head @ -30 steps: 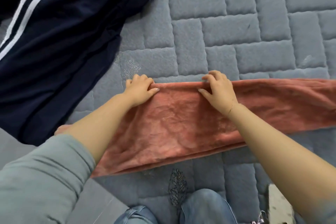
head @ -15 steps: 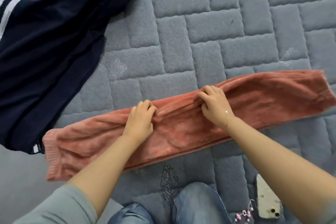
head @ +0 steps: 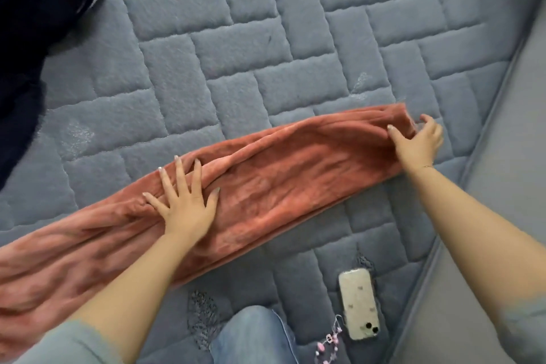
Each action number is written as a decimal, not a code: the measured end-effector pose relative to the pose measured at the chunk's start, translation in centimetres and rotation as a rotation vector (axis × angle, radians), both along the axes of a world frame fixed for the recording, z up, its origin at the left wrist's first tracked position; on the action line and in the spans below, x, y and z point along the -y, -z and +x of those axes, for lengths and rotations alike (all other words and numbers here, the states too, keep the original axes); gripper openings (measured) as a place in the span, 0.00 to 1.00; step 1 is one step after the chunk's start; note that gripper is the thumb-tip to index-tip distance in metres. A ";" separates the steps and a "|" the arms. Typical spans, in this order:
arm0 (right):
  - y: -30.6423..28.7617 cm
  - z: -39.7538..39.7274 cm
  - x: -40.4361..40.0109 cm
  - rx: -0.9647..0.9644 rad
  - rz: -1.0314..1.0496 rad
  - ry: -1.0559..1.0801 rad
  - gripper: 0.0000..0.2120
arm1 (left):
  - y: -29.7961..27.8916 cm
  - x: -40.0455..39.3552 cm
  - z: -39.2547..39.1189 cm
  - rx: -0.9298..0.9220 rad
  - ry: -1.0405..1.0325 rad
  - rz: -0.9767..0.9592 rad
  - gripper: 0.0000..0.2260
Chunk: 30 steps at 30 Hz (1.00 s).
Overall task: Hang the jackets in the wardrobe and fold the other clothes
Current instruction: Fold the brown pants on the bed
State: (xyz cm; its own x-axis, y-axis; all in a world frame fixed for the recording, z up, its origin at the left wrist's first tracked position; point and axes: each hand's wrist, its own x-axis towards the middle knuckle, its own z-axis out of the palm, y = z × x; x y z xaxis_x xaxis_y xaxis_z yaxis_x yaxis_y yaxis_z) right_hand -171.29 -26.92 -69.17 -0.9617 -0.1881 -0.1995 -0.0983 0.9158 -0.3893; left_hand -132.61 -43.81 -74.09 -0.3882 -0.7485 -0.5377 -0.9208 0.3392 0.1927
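- A long, plush garment (head: 266, 186) of terracotta-pink fleece is laid across a grey-blue quilted bed cover (head: 236, 38); it has been folded into a narrow band running diagonally from the lower left edge of the view up to the right.
- The fleece surface is seen to be soft and napped, with lengthwise creases bunched near its middle.
- The bed cover is stitched into padded rectangular blocks like brickwork, with small embroidered leaf motifs scattered over it.
- The left hand (head: 186, 201) is pressed flat on the garment near its middle, with fingers straight and spread; nothing is gripped by it.
- The right hand (head: 419, 142) is placed at the garment's far right end, where the edge of the fleece is held between the thumb and curled fingers.
- A dark navy garment (head: 38, 23) of smooth fabric is seen at the upper left, lying on the bed cover apart from the pink one.
- A phone (head: 359, 303) in a pale glittery case, with a pink beaded charm (head: 328, 346), lies face down just below the pink garment's right half.
- Blue denim (head: 251, 334) is visible at the bottom centre, and a plain grey surface (head: 502, 156) borders the bed cover on the right.
- Compared with half a second earlier, both hands, then bunched close together at the garment's middle, have been moved apart: the left has been flattened and the right carried out to the end.
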 end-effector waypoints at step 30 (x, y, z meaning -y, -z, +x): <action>-1.8 40.4 17.1 1.208 -0.175 -0.745 0.05 | -5.5 4.0 16.4 -1.050 -1.404 0.977 0.26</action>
State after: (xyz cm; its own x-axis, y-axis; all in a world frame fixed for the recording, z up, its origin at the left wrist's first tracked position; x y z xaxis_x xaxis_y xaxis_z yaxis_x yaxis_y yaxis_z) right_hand -130.87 -44.00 -67.33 0.1107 -0.6718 -0.7324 -0.0591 0.7312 -0.6796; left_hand -116.19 -47.77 -68.58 -0.2788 -0.4041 -0.8712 0.1711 -0.9136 0.3689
